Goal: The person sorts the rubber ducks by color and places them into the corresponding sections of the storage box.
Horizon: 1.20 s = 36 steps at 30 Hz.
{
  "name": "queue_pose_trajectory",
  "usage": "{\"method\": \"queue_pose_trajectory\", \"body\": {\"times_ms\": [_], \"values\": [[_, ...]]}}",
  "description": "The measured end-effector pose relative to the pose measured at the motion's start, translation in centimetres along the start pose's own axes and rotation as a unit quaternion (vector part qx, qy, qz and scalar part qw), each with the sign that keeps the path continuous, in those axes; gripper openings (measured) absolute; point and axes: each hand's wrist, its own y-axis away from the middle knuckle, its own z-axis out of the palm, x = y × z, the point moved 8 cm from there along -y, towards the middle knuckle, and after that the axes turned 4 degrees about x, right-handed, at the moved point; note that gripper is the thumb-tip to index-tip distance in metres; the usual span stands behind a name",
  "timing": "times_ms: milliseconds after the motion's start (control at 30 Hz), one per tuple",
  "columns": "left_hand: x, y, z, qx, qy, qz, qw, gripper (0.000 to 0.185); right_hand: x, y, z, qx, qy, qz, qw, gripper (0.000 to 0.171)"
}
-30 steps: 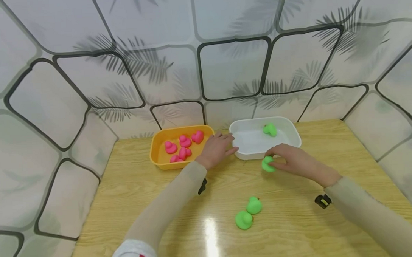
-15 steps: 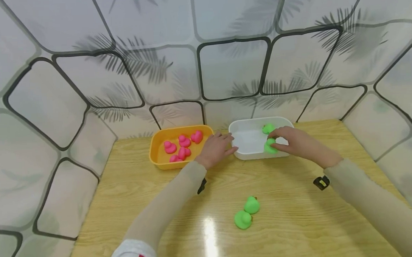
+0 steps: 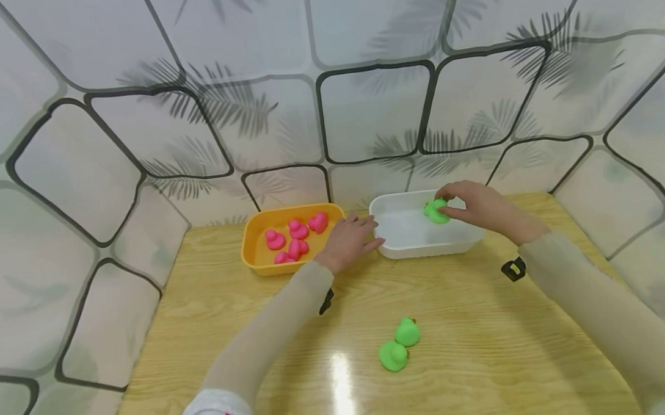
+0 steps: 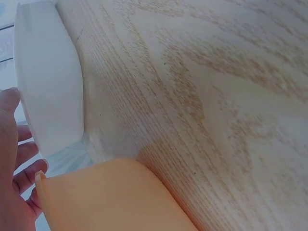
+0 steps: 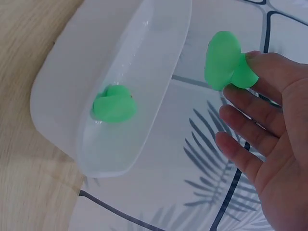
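Observation:
My right hand (image 3: pixel 478 208) pinches a green rubber duck (image 5: pixel 224 60) between thumb and fingertips, above the white tray (image 3: pixel 411 250). Inside that tray lies another green duck (image 5: pixel 115 105), which the held one mostly covers in the head view. My left hand (image 3: pixel 347 240) reaches between the two trays with its fingers spread and holds nothing. Its fingertips are right at the white tray's left rim, while the palm side lies by the right end of the orange tray (image 4: pixel 115 197).
Several pink ducks (image 3: pixel 297 230) lie in the orange tray. Two green ducks, a rear one (image 3: pixel 407 332) and a front one (image 3: pixel 393 355), sit side by side on the wooden table (image 3: pixel 216 333). A patterned wall (image 3: pixel 379 114) stands close behind the trays.
My right hand has lifted the green duck from in front of the white tray, moving back over its rim to above the inside. The left hand has stayed in place.

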Motion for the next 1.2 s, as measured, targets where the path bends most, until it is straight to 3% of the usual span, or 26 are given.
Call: {"method": "queue_pose_trajectory", "body": {"times_ms": [267, 633, 933, 1200], "values": [[0.0, 0.1, -0.2, -0.005, -0.001, -0.005, 1.0000, 0.053, 1.4, -0.6, 0.1, -0.011, -0.001, 0.043, 0.999, 0.029], [0.2, 0.1, -0.5, -0.010, 0.005, -0.006, 0.9999, 0.054, 2.0, -0.7, 1.0, -0.034, 0.001, 0.057, 0.998, 0.030], [0.3, 0.2, -0.4, -0.013, 0.005, -0.008, 0.9999, 0.054, 2.0, 0.7, 1.7, -0.034, 0.003, 0.046, 0.998, 0.027], [0.0, 0.1, -0.1, -0.012, 0.005, -0.010, 0.9999, 0.055, 0.4, 2.3, 2.3, -0.029, 0.016, 0.017, 0.999, 0.027]]}}
